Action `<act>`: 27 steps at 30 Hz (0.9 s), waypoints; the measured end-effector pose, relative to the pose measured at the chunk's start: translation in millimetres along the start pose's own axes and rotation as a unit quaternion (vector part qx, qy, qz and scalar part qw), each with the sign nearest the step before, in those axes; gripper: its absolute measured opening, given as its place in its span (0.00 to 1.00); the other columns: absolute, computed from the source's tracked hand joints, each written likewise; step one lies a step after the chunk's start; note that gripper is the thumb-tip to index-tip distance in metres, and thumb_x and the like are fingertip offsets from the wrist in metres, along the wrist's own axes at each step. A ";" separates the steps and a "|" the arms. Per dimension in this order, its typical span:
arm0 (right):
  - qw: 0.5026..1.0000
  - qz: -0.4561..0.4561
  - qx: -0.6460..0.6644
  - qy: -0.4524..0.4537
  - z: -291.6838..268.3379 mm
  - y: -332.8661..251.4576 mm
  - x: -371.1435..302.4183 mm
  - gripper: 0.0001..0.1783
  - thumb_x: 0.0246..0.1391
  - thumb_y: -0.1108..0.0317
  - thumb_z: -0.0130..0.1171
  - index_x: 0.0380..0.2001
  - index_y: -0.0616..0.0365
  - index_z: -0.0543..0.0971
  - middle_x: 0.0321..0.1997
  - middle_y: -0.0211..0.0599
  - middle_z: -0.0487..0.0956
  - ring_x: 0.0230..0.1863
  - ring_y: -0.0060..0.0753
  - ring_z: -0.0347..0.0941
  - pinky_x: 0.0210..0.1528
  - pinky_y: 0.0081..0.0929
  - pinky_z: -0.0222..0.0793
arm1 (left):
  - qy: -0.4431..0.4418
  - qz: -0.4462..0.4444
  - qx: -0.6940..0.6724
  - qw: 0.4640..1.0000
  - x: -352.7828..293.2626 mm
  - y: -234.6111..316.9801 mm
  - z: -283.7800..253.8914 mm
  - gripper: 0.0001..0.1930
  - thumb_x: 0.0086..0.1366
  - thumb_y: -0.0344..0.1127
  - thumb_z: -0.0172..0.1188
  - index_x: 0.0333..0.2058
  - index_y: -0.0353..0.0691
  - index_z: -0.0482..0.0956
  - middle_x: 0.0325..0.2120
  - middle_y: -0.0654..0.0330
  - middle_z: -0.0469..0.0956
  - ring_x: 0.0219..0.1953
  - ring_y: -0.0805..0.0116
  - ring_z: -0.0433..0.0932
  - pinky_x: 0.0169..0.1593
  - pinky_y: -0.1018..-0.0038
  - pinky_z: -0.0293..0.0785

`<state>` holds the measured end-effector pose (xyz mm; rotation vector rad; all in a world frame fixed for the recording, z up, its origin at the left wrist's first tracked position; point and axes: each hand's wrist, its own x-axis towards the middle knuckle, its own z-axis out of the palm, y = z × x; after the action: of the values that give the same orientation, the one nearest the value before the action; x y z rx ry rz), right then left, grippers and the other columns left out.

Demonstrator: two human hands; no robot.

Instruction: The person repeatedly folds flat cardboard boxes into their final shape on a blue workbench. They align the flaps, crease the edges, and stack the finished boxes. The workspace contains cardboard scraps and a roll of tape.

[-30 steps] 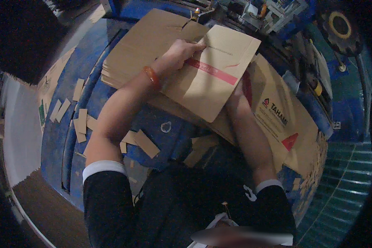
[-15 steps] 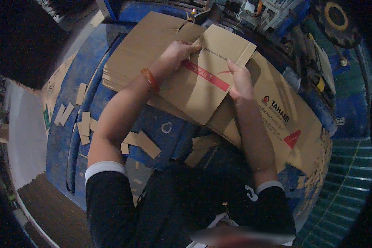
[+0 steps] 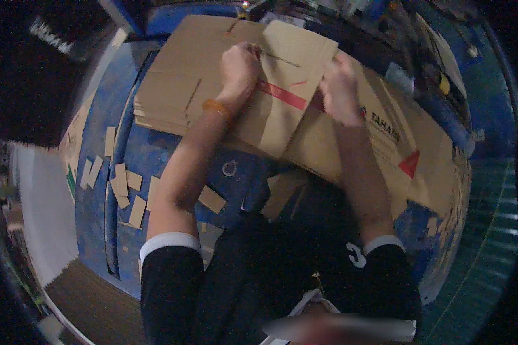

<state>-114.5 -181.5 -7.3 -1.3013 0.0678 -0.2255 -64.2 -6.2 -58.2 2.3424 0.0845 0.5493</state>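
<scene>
A flattened cardboard box (image 3: pixel 282 118) with a red stripe and dark print lies over other flat cardboard in front of me. My left hand (image 3: pixel 240 68) is closed at its left side, the fingertips pinching near the stripe; an orange bracelet circles that wrist. At the box's right edge, my right hand (image 3: pixel 341 89) has curled fingers, somewhat blurred, and seems to grip the edge. Beneath and to the left is a stack of plain brown cardboard sheets (image 3: pixel 170 75). A printed cardboard sheet (image 3: pixel 380 167) with a red triangle lies under my right forearm.
Small cardboard offcuts (image 3: pixel 137 211) are scattered over the blue table (image 3: pixel 172 155), along with a ring-shaped mark or loop (image 3: pixel 229 168). More scraps lie along the right edge. Dark machinery stands behind the cardboard. Green ribbed sheeting (image 3: pixel 472 259) is at the right.
The view has shifted a little. My right hand has slid from the box's face to its right edge, its fingers more curled. My left hand stays at the left side, its fist tighter.
</scene>
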 end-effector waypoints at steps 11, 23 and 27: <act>0.657 -0.223 -0.697 -0.180 -160.1 -74.8 -166.1 0.36 0.45 0.63 0.64 0.59 0.55 0.65 0.65 0.45 0.60 0.66 0.49 0.54 0.65 0.47 0.49 | -0.067 -0.006 0.126 0.990 -2.2 25.3 -10.3 0.11 0.56 0.35 0.52 0.33 0.45 0.83 0.33 0.49 0.79 0.37 0.49 0.79 0.41 0.59 0.74; 0.553 -0.276 -0.781 -0.088 -187.2 -6.7 -204.4 0.26 0.52 0.72 0.47 0.57 0.49 0.68 0.63 0.41 0.64 0.66 0.47 0.56 0.63 0.54 0.48 | -0.088 0.095 0.217 0.968 20.1 0.3 0.5 0.16 0.58 0.44 0.54 0.30 0.36 0.82 0.25 0.45 0.79 0.33 0.45 0.79 0.39 0.58 0.74; 0.551 -0.284 -0.781 -0.081 -187.1 -8.7 -203.8 0.27 0.53 0.70 0.46 0.58 0.47 0.68 0.64 0.40 0.64 0.65 0.47 0.57 0.63 0.53 0.48 | -0.138 0.142 0.064 0.978 4.6 8.1 -40.4 0.32 0.59 0.56 0.54 0.53 0.35 0.68 0.53 0.40 0.67 0.56 0.42 0.65 0.55 0.60 0.66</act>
<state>-347.4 -319.4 -64.7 -3.1663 -0.4471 -0.6812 -77.3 14.5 -24.8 2.5506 -0.3589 0.3560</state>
